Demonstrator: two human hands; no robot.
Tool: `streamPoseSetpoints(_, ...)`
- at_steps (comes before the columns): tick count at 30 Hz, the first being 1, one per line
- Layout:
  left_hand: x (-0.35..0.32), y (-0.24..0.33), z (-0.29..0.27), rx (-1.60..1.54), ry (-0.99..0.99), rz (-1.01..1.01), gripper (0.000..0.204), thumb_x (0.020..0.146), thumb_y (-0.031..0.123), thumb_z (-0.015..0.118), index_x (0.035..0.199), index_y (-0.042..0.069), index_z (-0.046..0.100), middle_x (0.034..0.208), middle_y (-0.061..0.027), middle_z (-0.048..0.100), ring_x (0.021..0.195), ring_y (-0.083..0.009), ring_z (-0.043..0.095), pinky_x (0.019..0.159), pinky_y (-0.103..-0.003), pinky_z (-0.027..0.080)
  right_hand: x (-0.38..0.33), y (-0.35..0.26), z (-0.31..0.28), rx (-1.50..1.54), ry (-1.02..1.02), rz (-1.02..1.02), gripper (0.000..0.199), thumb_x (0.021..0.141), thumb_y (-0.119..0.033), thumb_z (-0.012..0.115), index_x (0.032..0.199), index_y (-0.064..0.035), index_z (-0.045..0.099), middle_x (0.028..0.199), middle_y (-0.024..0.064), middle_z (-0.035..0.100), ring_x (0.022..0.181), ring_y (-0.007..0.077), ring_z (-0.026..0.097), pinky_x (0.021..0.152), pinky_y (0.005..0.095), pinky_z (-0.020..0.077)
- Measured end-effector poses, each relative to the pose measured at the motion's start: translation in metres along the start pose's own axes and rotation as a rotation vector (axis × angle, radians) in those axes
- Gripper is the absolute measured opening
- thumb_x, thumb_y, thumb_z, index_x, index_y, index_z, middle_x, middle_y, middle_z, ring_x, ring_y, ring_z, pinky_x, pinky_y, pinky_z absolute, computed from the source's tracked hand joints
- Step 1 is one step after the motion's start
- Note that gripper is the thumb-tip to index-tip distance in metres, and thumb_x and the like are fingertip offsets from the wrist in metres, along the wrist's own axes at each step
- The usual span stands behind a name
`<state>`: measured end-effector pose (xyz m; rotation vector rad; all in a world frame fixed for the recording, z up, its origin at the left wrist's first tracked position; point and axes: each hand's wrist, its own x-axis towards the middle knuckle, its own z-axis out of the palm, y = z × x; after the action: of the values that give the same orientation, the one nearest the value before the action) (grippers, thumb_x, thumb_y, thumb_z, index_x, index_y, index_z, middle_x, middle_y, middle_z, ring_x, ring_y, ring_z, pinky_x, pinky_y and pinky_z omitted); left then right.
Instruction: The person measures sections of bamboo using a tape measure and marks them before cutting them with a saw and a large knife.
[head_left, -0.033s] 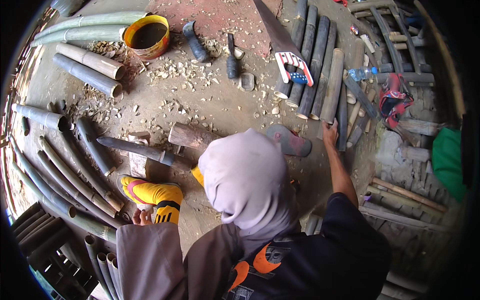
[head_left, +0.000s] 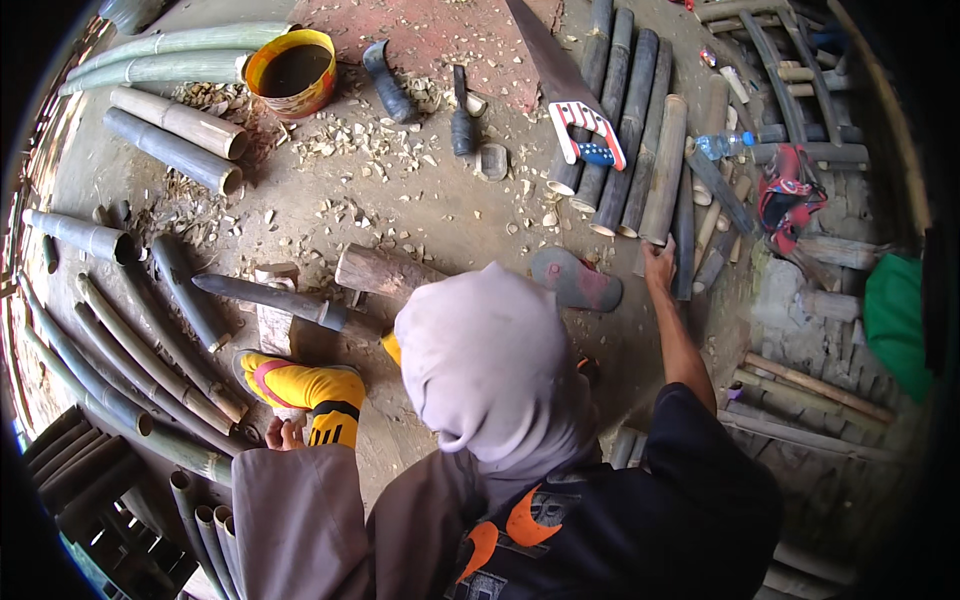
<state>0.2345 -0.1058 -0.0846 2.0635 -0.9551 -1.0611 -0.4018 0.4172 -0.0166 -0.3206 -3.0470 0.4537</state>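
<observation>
Right hand on bamboo, left by the foot

Right hand (head_left: 658,262) fingers grasp a bamboo pole (head_left: 664,175) end; left hand (head_left: 285,435) rests by the yellow sock (head_left: 305,390), its grip unclear.

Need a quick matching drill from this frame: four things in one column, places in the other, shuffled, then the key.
Things:
1. bucket
2. handsaw
3. sandal
4. big knife

Places:
A. lying on the ground just left of the right hand
B. laid across the row of dark bamboo pieces at top centre
C. resting across the wooden block, blade pointing left
D. upright at the top left, beside the pale bamboo poles

Pairs: 1-D, 2-B, 3-A, 4-C
</observation>
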Motion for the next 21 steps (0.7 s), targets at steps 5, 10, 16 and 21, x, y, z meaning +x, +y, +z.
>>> streamPoseSetpoints(5, 0.002, -0.002, 0.002, 0.047, -0.016, -0.003, 0.025, 0.085, 0.008, 0.063, 0.108, 0.001, 0.059, 0.116, -0.0099, 0.054, 0.097, -0.0202, 0.058, 0.081, -0.033, 0.05, 0.002, 0.045, 0.007, -0.023, -0.181, 0.136, 0.091, 0.063, -0.036, 0.08, 0.139, -0.0107, 0.037, 0.126, 0.027, 0.052, 0.117, 0.0429, 0.051, 0.098, 0.0456, 0.0413)
streamPoseSetpoints(10, 0.006, 0.0, -0.003, 0.092, -0.019, 0.012, 0.025, 0.085, 0.009, 0.063, 0.109, 0.002, 0.059, 0.116, -0.0105, 0.054, 0.098, -0.0208, 0.058, 0.081, -0.033, 0.051, -0.017, 0.033, 0.014, 0.017, -0.179, 0.207, 0.09, 0.062, -0.035, 0.079, 0.133, 0.0006, 0.037, 0.119, 0.0261, 0.057, 0.112, 0.0443, 0.054, 0.095, 0.0457, 0.0434)
streamPoseSetpoints(16, 0.008, 0.006, 0.001, 0.12, -0.029, 0.027, 0.026, 0.085, 0.01, 0.064, 0.109, 0.002, 0.059, 0.116, -0.0112, 0.054, 0.098, -0.0215, 0.059, 0.081, -0.034, 0.051, -0.05, 0.011, -0.04, 0.666, -0.317, 0.458, 0.073, 0.07, -0.026, 0.072, 0.129, 0.001, 0.039, 0.104, 0.0197, 0.06, 0.095, 0.0344, 0.061, 0.081, 0.0443, 0.0513)
streamPoseSetpoints(21, 0.002, -0.004, 0.024, 0.157, -0.089, 0.032, 0.027, 0.085, 0.011, 0.064, 0.11, 0.002, 0.059, 0.116, -0.0118, 0.055, 0.098, -0.0221, 0.059, 0.082, -0.034, 0.051, -0.077, 0.083, -0.082, 1.172, -0.385, 0.563, 0.039, 0.075, -0.014, 0.063, 0.108, -0.0006, 0.048, 0.084, 0.0109, 0.056, 0.073, 0.0262, 0.062, 0.061, 0.0383, 0.0541)
